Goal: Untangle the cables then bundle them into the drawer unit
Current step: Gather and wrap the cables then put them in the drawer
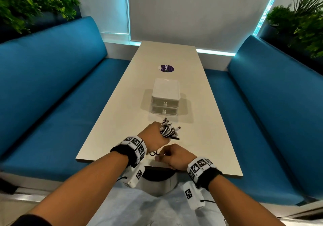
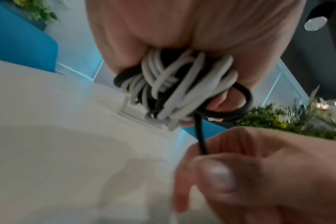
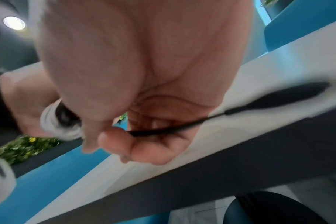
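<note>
My left hand (image 1: 155,136) grips a tangled bundle of white and black cables (image 1: 168,129) just above the table, with plug ends sticking out toward the drawers. In the left wrist view the cable bundle (image 2: 175,84) fills the curled fingers. My right hand (image 1: 172,156), near the table's front edge, pinches one black cable (image 2: 200,139) that runs out of the bundle. The right wrist view shows that black cable (image 3: 163,131) passing between thumb and fingers, its plug end (image 3: 278,98) trailing over the table. The white two-drawer unit (image 1: 165,96) stands beyond the hands, both drawers closed.
The long white table (image 1: 122,114) runs between two blue benches (image 1: 52,89). A round purple sticker (image 1: 167,68) lies behind the drawer unit. Plants (image 1: 31,2) stand behind both bench backs.
</note>
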Available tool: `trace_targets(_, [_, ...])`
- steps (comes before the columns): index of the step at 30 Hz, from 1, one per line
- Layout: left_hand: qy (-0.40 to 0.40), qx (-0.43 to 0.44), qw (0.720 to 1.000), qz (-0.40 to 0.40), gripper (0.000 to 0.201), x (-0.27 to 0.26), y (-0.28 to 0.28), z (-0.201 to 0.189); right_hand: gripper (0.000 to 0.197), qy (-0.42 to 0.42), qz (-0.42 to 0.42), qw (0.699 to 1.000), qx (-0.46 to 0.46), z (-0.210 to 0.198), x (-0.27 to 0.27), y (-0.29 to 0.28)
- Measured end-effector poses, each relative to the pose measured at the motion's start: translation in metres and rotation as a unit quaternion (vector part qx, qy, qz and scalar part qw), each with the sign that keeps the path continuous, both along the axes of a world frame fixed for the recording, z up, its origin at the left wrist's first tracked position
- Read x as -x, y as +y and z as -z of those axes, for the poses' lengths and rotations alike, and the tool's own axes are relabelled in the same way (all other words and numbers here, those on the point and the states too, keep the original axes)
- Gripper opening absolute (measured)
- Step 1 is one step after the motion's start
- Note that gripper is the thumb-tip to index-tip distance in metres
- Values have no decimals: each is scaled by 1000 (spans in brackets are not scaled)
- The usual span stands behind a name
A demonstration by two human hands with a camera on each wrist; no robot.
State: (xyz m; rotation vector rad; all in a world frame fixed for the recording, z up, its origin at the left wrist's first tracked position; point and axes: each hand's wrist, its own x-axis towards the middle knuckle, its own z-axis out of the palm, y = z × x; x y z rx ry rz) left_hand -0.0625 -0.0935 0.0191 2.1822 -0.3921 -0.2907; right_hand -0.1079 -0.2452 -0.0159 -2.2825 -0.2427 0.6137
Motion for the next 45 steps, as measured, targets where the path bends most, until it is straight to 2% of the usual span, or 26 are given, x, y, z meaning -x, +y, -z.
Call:
trace_targets(3, [-8, -64, 998, 7, 19, -3, 13, 14, 17, -33, -21, 999, -8, -6, -7, -20])
trace_targets(5, [-6, -90, 996, 10, 18, -2, 19, 19, 15, -13, 0, 999, -43, -9, -10, -31])
trace_targets(7, [0, -81, 996, 24, 31, 0, 20, 23, 23, 18, 38, 996, -81, -12, -13, -36])
trace_targets(11, [-20, -45, 997, 61, 21, 6, 12, 28, 25, 33, 53, 994, -88, -6, -16, -40])
trace_targets(14, [-49, -26, 997, 48, 22, 8, 9, 32, 19, 43, 90, 984, -148, 0, -13, -43])
trace_targets(17, [-58, -4, 997, 47, 29, 10, 6, 35, 33, 73, 124, 962, -234, 3, -15, -40])
trace_targets(20, [-56, -10, 997, 49, 32, 9, 4, 33, 41, 86, 147, 949, -267, 1, -17, -38])
trace_targets(23, [-52, -81, 993, 62, 28, 8, 4, 29, 42, 90, 143, 947, -273, -2, -16, -40])
trace_targets(26, [-97, -232, 964, 86, 39, 11, 3, 28, 39, 106, 138, 954, -245, -7, -16, -38])
trace_targets(29, [-192, -365, 905, 102, 43, 12, 2, 19, 27, 152, 194, 932, -266, -15, -20, -36])
trace_targets(31, [-274, -419, 858, 117, 34, 12, 1, 12, 31, 194, 212, 915, -283, -25, -21, -35])
trace_targets(32, [-299, -432, 842, 122, 28, 12, 1, 8, 36, 199, 205, 918, -274, -30, -22, -35])
trace_targets(34, [-300, -443, 833, 138, 26, 12, 0, 4, 52, 162, 176, 946, -217, -34, -26, -37])
trace_targets(36, [-272, -445, 837, 164, 31, 13, 1, 2, 66, 76, 81, 991, -78, -38, -30, -40])
trace_targets(38, [-272, -431, 839, 188, 37, 15, 3, 2, 67, 6, -18, 998, 59, -50, -29, -39])
trace_targets(41, [-309, -411, 830, 217, 38, 16, -2, 1, 60, 20, -101, 992, 75, -72, -29, -28])
trace_targets(45, [-356, -412, 801, 249, 29, 17, -7, -1, 33, 68, -152, 985, 49, -71, -30, -11])
